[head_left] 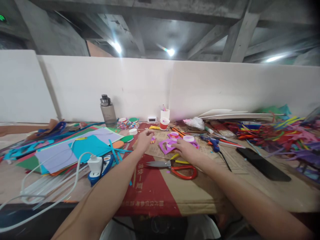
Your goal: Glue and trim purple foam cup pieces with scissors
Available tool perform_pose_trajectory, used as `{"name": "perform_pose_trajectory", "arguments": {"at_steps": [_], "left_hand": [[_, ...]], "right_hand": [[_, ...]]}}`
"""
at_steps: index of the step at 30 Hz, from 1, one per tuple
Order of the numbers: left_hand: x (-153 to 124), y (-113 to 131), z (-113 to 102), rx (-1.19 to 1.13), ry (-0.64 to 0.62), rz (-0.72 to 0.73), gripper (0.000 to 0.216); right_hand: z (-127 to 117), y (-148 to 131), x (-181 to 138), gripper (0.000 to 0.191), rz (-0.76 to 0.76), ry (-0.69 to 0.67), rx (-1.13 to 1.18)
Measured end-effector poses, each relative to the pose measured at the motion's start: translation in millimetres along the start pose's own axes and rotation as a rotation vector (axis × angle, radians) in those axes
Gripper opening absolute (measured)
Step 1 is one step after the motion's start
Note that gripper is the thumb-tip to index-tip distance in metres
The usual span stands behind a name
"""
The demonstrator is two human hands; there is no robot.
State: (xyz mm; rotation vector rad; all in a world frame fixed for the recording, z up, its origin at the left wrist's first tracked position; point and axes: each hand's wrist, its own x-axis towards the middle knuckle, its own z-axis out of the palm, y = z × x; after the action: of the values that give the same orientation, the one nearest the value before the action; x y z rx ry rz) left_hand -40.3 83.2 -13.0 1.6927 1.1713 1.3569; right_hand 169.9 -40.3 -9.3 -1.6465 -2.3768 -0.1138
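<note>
The purple cutout [165, 147] lies at the middle of the surface [205, 193], on brown cardboard, and the right hand [184, 149] rests flat on its right edge, grip open, fingers spread and closed on nothing. Just left of it the left hand [144, 139] has its fingers curled, the tips touching one small pink piece [153, 140]; whether the grip has hold of it I cannot tell. Two pink tape rings [174, 134] sit just beyond the cutout, the second [188, 138] by the right fingertips. Near the right wrist lies one pair of scissors [175, 165], blades pointing left. Farther off stand two cups, one white [165, 114] and one red [164, 123], with one grey bottle [108, 110] to their left by the wall. At the left lies a spread of coloured sheets [75, 146] and one white plug [94, 163]. At the right lie one blue glue gun [214, 144], one black phone [263, 164] and a heap of coloured strips [277, 133].
</note>
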Motion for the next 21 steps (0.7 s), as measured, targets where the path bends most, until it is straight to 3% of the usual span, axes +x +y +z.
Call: {"name": "perform_pose_trajectory", "arguments": {"at_steps": [8, 15, 18, 21], "left_hand": [[6, 3, -5, -0.187, 0.061, -0.055, 0.016], [10, 10, -7, -0.344, 0.106, -0.158, 0.016], [9, 11, -9, -0.390, 0.116, -0.185, 0.016], [8, 12, -10, -0.425, 0.116, -0.194, 0.015]], "right_hand": [[1, -16, 14, 0.027, -0.049, -0.067, -0.111], [-10, -20, 17, 0.018, -0.024, 0.001, -0.053], [-24, -35, 5, 0.021, -0.032, 0.060, 0.006], [-43, -67, -25, 0.016, -0.117, 0.022, 0.096]]}}
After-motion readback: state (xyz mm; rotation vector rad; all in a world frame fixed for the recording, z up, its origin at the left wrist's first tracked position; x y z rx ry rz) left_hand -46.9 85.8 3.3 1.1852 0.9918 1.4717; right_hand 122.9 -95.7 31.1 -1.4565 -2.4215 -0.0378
